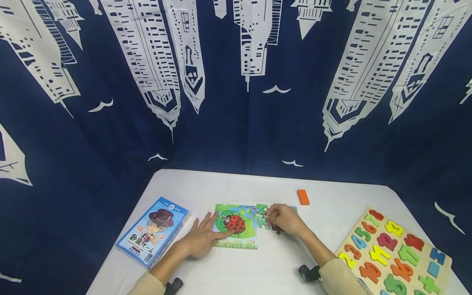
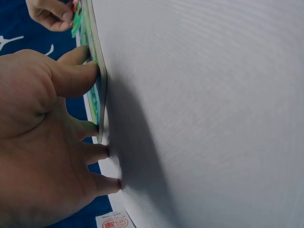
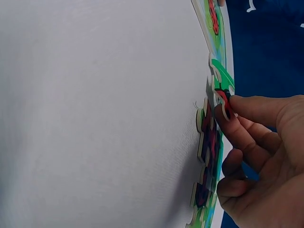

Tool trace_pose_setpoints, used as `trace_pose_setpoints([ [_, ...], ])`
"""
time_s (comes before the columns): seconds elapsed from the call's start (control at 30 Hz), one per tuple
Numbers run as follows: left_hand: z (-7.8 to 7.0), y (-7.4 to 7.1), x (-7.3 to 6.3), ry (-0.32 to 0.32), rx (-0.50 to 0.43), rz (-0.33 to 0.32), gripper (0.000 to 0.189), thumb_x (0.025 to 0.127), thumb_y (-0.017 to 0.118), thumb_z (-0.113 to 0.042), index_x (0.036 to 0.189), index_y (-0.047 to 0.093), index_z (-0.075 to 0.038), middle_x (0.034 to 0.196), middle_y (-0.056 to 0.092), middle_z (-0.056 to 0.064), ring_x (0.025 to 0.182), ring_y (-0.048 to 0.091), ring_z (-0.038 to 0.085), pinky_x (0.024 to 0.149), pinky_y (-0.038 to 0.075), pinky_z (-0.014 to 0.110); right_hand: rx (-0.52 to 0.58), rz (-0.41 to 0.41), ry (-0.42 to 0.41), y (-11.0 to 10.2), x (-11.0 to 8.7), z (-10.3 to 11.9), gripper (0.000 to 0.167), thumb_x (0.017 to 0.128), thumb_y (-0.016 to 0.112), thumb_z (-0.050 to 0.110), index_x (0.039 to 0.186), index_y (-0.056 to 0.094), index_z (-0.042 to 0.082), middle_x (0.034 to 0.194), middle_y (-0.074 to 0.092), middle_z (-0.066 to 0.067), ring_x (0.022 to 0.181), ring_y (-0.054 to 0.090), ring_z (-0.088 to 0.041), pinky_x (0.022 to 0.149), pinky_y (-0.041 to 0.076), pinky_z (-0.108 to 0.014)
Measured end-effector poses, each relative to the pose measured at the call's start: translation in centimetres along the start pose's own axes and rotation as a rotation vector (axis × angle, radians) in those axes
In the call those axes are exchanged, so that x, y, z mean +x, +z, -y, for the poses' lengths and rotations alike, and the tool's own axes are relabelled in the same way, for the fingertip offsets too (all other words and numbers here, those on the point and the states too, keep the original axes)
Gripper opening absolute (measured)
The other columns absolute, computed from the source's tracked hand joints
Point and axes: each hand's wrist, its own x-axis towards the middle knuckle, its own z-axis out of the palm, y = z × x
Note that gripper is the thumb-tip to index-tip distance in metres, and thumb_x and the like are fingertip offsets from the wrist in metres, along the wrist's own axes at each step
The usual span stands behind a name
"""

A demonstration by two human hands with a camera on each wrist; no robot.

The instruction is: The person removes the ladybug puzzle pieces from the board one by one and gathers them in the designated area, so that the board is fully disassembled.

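Observation:
A square ladybug puzzle point(image 1: 245, 239) lies on the white table. My left hand point(image 1: 199, 240) rests at its left side with fingers spread; the thumb and a finger touch the puzzle, while other fingertips press the tabletop in the left wrist view. To the right, my right hand point(image 1: 287, 218) pinches a green and red jigsaw piece point(image 3: 222, 78) between thumb and forefinger. That piece is tilted slightly above the table, near the puzzle's right edge. Several loose jigsaw pieces point(image 3: 206, 142) lie under and beside the right hand, which partly hides them in the head view.
A blue game box point(image 1: 153, 233) lies at the left. An orange block point(image 1: 303, 197) sits toward the back right. At the right is a wooden number board point(image 1: 400, 250) with colourful digits. Behind the table hangs a dark blue curtain point(image 1: 236, 135) with white buildings.

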Motion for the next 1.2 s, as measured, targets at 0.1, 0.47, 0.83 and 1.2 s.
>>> trace_pose_setpoints([
  [0.1,-0.1,-0.2,0.1,0.003,-0.003,0.001,0.056,0.103,0.05,-0.014,0.147,0.047,-0.047,0.166,0.01,0.026,0.151,0.009,0.05,0.113,0.008,0.076,-0.005,-0.004,-0.003,0.1,0.0,-0.1,0.006,0.089,0.073,0.011,0.092,0.069,0.009,0.072,0.066,0.003,0.062,0.059,-0.014,0.058,0.047,-0.029],
  [0.47,0.1,-0.4,-0.1,0.01,-0.019,0.008,0.052,0.104,0.05,-0.014,0.147,0.049,-0.043,0.165,0.009,0.027,0.151,0.008,0.05,0.113,0.009,0.076,-0.02,-0.013,0.013,0.5,-0.2,0.3,0.005,0.089,0.075,0.011,0.09,0.07,0.01,0.073,0.066,0.002,0.059,0.061,-0.014,0.055,0.049,-0.029],
  [0.83,0.3,-0.4,-0.3,0.012,-0.027,-0.002,0.053,0.104,0.05,-0.014,0.147,0.049,-0.044,0.166,0.007,0.027,0.151,0.007,0.05,0.114,0.009,0.075,-0.088,-0.032,-0.021,0.9,-0.1,0.5,0.006,0.087,0.077,0.012,0.086,0.071,0.013,0.069,0.065,0.005,0.058,0.06,-0.012,0.053,0.048,-0.028],
  [1.2,0.5,-0.3,-0.3,-0.014,-0.105,0.003,0.05,0.105,0.049,-0.015,0.146,0.05,-0.045,0.167,0.004,0.024,0.152,0.003,0.047,0.116,0.004,0.072,-0.111,-0.038,-0.032,1.1,-0.1,0.5,0.005,0.088,0.076,0.012,0.086,0.072,0.012,0.065,0.064,0.005,0.053,0.058,-0.012,0.048,0.046,-0.027],
])
